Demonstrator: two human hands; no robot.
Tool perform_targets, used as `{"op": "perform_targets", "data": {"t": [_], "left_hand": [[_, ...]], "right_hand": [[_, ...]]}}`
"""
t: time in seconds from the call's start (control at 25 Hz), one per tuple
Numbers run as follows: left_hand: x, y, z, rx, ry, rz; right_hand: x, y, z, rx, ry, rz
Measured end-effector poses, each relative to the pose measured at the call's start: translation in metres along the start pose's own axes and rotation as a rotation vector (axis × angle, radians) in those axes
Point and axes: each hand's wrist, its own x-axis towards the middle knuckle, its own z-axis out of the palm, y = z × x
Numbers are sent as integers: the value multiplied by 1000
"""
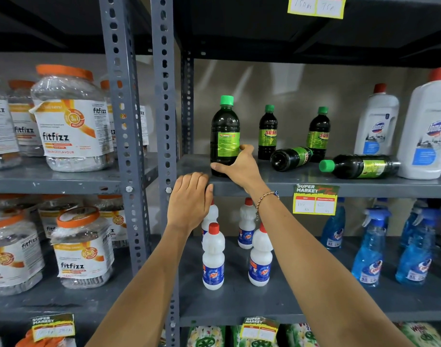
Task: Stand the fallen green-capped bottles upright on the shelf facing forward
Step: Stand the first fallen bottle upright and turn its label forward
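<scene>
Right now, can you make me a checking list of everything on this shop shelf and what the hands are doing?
Surface: grey metal shelf, price tag on its front edge.
Job's things: three green-capped bottles upright; front bottle shows its back label. Two lie fallen: middle bottle, base toward the camera, and right bottle, cap pointing left.
Clutter: white red-capped bottles at the right end.
Grippers: right hand grips the front bottle low down; left hand rests on the shelf edge.
Cables: nothing seen.
Surroundings: orange-lidded jars on the left rack, blue spray bottles below.

Orange-lidded fitfizz jars (73,118), white red-capped bottles (213,259), blue spray bottles (369,249), price tag (314,199)
</scene>
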Motion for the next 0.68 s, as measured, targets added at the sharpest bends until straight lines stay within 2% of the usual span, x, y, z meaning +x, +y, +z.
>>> {"op": "perform_targets", "data": {"t": [0.08, 0.2, 0.36, 0.52, 0.68], "left_hand": [[0, 0, 0, -5, 2, 5], [0, 1, -1, -4, -3, 10], [0, 0, -1, -15, -17, 5], [0, 0, -1, -8, -12, 11], [0, 1, -1, -6, 13, 18]], "right_hand": [[-1, -2, 2, -31, 12, -21], [2, -4, -1, 50, -65, 26], [-1, -1, 1, -32, 86, -12], [2, -2, -3, 73, -77, 42], [-1, -2, 1, -51, 24, -27]]}}
